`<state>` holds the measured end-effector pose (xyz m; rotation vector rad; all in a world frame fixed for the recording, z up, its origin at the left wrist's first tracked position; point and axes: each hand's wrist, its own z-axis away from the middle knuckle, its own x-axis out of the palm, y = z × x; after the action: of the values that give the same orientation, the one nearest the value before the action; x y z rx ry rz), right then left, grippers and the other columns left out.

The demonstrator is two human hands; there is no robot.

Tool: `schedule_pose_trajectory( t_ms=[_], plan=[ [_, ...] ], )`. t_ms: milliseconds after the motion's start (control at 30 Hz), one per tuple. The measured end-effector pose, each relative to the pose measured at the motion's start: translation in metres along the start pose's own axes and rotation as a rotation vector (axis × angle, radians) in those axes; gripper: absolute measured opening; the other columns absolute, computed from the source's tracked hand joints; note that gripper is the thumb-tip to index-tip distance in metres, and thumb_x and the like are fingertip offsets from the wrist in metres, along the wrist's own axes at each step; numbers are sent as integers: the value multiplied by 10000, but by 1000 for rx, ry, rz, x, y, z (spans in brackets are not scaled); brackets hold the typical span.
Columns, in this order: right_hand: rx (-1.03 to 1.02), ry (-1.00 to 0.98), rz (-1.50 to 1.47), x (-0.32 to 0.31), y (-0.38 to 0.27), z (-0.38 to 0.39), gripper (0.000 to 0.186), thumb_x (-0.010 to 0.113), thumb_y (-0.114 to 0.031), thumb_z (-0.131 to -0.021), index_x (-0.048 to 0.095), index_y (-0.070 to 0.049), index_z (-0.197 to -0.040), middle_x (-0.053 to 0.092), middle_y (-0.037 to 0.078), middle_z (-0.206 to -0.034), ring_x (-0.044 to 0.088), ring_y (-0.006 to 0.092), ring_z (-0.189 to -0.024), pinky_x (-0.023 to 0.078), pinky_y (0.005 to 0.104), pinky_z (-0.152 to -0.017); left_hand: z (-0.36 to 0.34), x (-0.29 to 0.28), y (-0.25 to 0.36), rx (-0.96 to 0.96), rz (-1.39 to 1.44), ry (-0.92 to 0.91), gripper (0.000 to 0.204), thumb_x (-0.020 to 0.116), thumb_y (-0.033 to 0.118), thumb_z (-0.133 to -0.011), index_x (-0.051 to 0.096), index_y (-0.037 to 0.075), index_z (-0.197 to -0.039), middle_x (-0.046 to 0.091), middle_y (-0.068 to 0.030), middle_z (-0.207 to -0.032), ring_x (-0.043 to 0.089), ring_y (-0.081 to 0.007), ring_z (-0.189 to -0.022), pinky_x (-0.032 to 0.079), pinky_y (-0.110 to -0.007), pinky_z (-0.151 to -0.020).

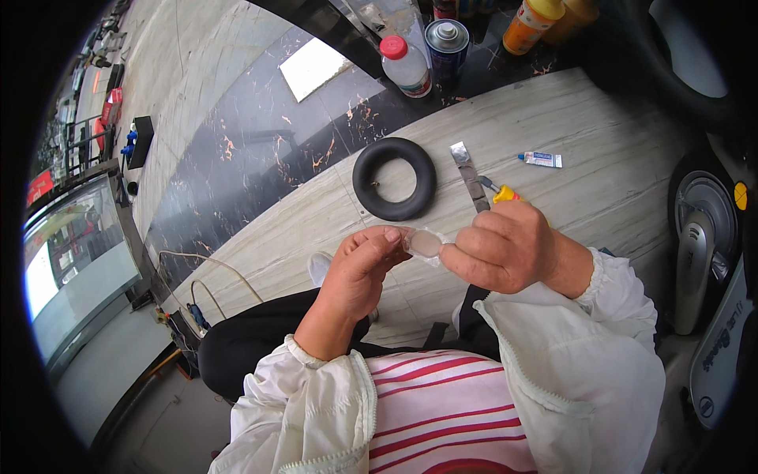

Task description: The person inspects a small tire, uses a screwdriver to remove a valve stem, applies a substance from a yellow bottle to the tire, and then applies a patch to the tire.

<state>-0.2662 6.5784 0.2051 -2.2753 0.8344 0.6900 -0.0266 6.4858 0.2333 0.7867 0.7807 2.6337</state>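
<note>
Between my two hands is a small round patch (426, 244) in thin clear film, held above my lap. My left hand (365, 265) pinches the film's left edge between thumb and forefinger. At the opposite edge, the curled fingers of my right hand (501, 249) grip the film. A black inner tube (426, 186) lies on the floor just beyond, its valve on the inner side. To its right rests a dark strip (470, 175) with a shiny end. A tool with a yellow handle (509, 193) is partly hidden behind my right hand. Farther right lies a small blue-and-white tube (542, 159).
Along the dark stone ledge stand a red-capped clear bottle (407, 69), a metal can (447, 47) and an orange bottle (527, 28). A wheeled scooter part (699, 229) is close on my right. A glass case (87, 261) and a cable (213, 257) are at left.
</note>
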Motion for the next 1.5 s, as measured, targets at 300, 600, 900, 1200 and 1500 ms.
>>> schedule_pose_trajectory(
  t_ms=[300, 600, 900, 1200, 1500],
  plan=[
    [43, -42, 33, 0, 2, 6, 298, 728, -147, -742, 664, -134, -1033, 584, -11, -879, 571, 124, -675, 409, 254, -497, 1, -3, 2, 3, -52, -29, 131, 675, 119, -960, 717, 15, -1026, 742, -88, -1062, 686, -191, -1017, 501, -390, -1016],
    [1312, -825, 193, -10, 71, 126, 226, 749, -161, -875, 659, -63, -1057, 669, 140, -1030, 682, 339, -948, 558, 449, -800, -1, -7, 1, 134, -17, 91, 67, 651, 112, -981, 691, 60, -994, 735, -74, -1072, 678, -198, -1040, 495, -394, -1023],
    [1105, -277, 478, 7, 93, 213, 391, 787, -49, -791, 599, -67, -1134, 597, 162, -1199, 599, 398, -1076, 501, 460, -934, -9, -12, -2, 109, -42, 120, 95, 643, 159, -1000, 674, 72, -977, 733, -59, -1052, 681, -174, -1006, 514, -364, -987],
    [1213, -445, 318, 11, 119, 229, 345, 793, -50, -784, 581, -81, -1054, 632, 153, -1065, 594, 388, -1046, 493, 494, -911, -11, -15, -4, 101, 19, 143, 83, 649, 108, -994, 694, 38, -991, 734, -67, -998, 667, -162, -940, 508, -335, -922],
    [1408, -407, -212, 25, 102, 167, 262, 620, -75, -910, 541, -41, -1157, 641, 147, -937, 594, 306, -759, 505, 427, -720, -16, -19, -2, 217, 148, 185, 106, 646, 157, -1004, 672, 61, -1041, 729, -86, -1024, 677, -198, -983, 512, -373, -958]
  ],
)
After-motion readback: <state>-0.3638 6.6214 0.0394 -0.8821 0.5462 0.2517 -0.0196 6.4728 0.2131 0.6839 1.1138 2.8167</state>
